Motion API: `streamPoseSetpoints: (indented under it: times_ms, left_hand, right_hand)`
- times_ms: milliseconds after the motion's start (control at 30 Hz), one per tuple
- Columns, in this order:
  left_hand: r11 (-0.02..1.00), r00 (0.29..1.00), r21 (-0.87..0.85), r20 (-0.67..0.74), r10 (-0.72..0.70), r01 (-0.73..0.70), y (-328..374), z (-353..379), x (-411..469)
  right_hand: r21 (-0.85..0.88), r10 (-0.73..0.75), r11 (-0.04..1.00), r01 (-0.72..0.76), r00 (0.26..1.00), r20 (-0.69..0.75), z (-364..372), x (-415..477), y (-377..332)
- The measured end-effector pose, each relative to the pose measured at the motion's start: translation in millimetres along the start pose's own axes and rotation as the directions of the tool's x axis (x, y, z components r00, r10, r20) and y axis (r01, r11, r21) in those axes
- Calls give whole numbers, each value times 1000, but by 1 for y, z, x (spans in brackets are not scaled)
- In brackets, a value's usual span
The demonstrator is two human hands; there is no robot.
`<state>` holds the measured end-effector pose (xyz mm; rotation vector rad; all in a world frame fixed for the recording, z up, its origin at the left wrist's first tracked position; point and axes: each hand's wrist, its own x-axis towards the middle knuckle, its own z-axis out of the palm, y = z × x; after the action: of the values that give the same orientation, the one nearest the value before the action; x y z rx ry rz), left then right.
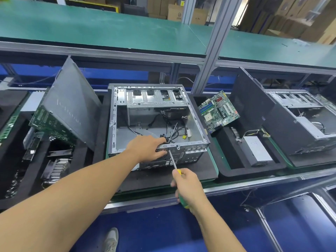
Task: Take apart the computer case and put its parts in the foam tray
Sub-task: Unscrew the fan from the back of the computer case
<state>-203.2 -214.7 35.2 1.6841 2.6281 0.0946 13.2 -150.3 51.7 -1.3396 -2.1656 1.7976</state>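
Both hands (147, 148) (189, 186) outstretched, fingers curled

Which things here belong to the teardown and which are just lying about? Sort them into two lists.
In the job:
- open computer case, left hand gripping its near edge
- screwdriver in the right hand, tip at the case's rear panel
- foam tray holding the motherboard and power supply

Lying about:
- second case, far right
- cardboard boxes behind the shelf

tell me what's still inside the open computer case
Inside the computer case: loose black cables, a yellow connector, and the metal drive cage. The left hand covers the near edge.
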Motion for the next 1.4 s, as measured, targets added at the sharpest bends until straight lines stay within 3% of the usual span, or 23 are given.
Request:
streamPoseSetpoints:
  times_ms: [67,100,200,267,367,467,567,633,700,800,900,1167,1400]
  left_hand:
    - [1000,1000,2,-2,4,-4,0,0,0]
    - [1000,1000,2,-3,7,-7,0,0,0]
    - [1000,1000,1,-10,9,-9,0,0,0]
    - [1000,1000,4,-12,13,-13,0,0,0]
    - [1000,1000,7,-11,11,-11,0,0,-1]
    - [1000,1000,-1,-4,-2,2,0,-1,-1]
    - [1000,1000,-2,8,-5,5,1,-2,0]
    - [1000,1000,0,16,-6,6,1,-3,-1]
    - [1000,1000,1,17,-6,6,1,-3,-1]
    - [1000,1000,0,12,-5,5,2,-4,-1]
    - [1000,1000,-2,11,-2,2,1,-4,-1]
    - [1000,1000,-9,7,0,0,1,-3,-1]
    - [1000,1000,-21,-6,3,-3,1,-2,-1]
  right_hand:
    - [357,194,886,-296,936,294,-7,3,-3]
    - [441,199,806,-394,883,426,-12,5,-2]
    - [547,98,706,-449,827,553,-19,10,6]
    - [584,65,707,-398,859,507,-16,11,12]
    - [538,50,816,-210,954,295,-6,10,18]
    - [303,18,952,-38,998,68,6,6,15]
    - [72,-48,996,52,997,-53,10,0,11]
    - [22,-50,998,51,997,-58,10,-1,9]
    - [112,28,993,-29,1000,6,8,-1,3]
    - [358,197,887,-292,940,279,-7,1,-8]
    - [374,201,846,-379,878,435,-20,4,-11]
    - [292,20,954,-69,986,167,-9,4,3]
    - [146,-34,989,33,999,4,3,2,6]
